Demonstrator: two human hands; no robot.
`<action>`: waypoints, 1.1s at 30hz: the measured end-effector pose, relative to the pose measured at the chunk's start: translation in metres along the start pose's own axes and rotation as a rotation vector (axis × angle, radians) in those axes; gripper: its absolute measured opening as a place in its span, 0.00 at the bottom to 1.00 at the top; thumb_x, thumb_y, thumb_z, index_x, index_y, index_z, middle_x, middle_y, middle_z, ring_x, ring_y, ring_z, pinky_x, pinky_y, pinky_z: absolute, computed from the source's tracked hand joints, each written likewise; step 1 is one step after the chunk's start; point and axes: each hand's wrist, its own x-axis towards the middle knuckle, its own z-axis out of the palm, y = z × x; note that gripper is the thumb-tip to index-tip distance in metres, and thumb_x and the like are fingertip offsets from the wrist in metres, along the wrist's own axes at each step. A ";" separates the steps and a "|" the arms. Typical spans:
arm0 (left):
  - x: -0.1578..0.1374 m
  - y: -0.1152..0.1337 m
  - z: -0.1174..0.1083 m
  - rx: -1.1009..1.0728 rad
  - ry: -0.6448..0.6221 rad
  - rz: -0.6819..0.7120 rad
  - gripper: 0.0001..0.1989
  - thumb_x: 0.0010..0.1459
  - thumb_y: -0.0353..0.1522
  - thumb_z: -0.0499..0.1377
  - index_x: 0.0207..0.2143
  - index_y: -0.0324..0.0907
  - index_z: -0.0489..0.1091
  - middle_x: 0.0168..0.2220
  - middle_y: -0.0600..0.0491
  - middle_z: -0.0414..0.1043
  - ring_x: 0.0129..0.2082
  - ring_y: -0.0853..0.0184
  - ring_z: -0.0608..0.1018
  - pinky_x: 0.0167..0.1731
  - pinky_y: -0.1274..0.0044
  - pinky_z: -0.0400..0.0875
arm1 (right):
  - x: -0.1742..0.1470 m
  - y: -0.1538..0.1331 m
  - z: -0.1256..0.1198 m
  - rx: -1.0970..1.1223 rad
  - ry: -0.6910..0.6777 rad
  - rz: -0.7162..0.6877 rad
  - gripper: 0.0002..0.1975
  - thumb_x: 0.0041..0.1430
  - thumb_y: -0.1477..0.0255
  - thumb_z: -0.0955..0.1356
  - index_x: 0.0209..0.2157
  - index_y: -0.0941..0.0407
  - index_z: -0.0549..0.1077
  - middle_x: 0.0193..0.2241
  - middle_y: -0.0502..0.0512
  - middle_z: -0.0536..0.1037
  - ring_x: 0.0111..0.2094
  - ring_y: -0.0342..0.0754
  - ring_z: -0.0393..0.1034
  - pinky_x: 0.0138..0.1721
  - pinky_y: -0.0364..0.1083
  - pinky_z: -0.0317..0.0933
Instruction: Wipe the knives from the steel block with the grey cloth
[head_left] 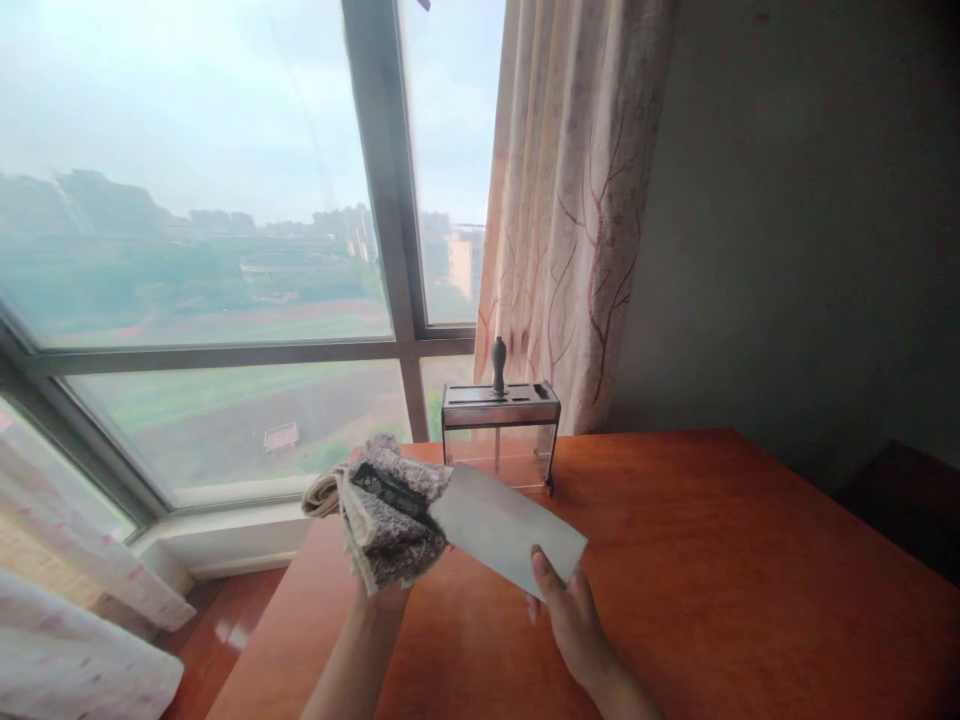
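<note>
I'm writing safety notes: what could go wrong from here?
The right hand grips the bare blade by its near edge; if that is the sharp one, which I can't tell, a slip might cut it.
The handle lies in bunched cloth above the left hand, so it may shift if the cloth slides.
</note>
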 end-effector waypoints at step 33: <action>0.000 0.011 0.011 -0.129 0.073 -0.006 0.15 0.64 0.36 0.49 0.45 0.43 0.73 0.32 0.52 0.80 0.37 0.61 0.81 0.46 0.69 0.73 | -0.006 -0.001 0.000 -0.721 -0.321 -0.502 0.16 0.64 0.68 0.61 0.23 0.56 0.68 0.20 0.49 0.63 0.23 0.44 0.59 0.27 0.44 0.48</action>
